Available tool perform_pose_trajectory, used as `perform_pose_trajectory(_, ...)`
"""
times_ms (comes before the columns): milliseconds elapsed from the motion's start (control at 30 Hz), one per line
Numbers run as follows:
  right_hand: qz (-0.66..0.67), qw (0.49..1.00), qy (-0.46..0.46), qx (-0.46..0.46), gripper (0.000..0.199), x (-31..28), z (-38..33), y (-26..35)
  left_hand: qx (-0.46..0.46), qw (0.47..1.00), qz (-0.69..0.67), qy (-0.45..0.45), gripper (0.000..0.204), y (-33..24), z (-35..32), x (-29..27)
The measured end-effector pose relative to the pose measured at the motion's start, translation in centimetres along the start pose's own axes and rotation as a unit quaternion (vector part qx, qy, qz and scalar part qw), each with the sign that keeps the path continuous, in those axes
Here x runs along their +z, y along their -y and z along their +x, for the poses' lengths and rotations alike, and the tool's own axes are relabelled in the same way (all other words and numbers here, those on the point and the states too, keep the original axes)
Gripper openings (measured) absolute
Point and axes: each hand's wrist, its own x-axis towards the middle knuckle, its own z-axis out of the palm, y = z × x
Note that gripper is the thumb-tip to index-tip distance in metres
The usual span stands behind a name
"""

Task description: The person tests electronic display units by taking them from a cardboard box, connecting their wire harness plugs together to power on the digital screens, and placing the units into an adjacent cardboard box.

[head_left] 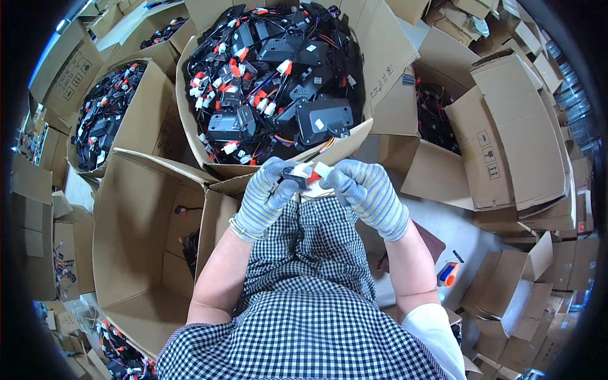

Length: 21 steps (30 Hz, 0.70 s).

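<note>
Head view: two gloved hands pinch small connectors in front of a loaded carton

The left hand (265,193), in a pale striped glove, has its thumb and fingers pressed together around a white plug (303,170); a small black part (292,182) shows at the same fingertips. The right hand (369,192), gloved alike, pinches a second connector (323,169), also white. A bit of red (313,178) shows between the two hands. The fingertips are close together, and whether the two white pieces touch cannot be told.

These pieces are held over the person's lap, just beyond the trousers and near the closest edge of a large carton (356,143). That carton is heaped with black electronic units (324,120), tangled cables and many red and white connectors.

To the left stands an open carton (126,247) with a few dark pieces inside, near its right wall. Behind it, another carton (151,104) holds more black units and cables. On the right, a carton with raised flaps (437,176) has dark wired parts in it. An orange and blue tape dispenser (449,275) lies on the grey floor (476,246). The person wears a black-and-white checked garment (297,316).
</note>
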Motion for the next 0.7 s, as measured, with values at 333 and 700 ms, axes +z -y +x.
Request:
perform_pose_trajectory(333, 0.455, 0.875, -0.004, 0.168, 0.030, 3.5, -0.3, -3.7, 0.173, 0.869, 0.464, -0.016, 0.044, -0.5, 0.5, 0.1)
perform_pose_trajectory(700, 0.267, 0.959, 0.063, 0.065, 0.033, 3.6, -3.3, -6.3, 0.001, 0.893, 0.269, 0.360, 0.052, -2.6, 5.3, -1.7)
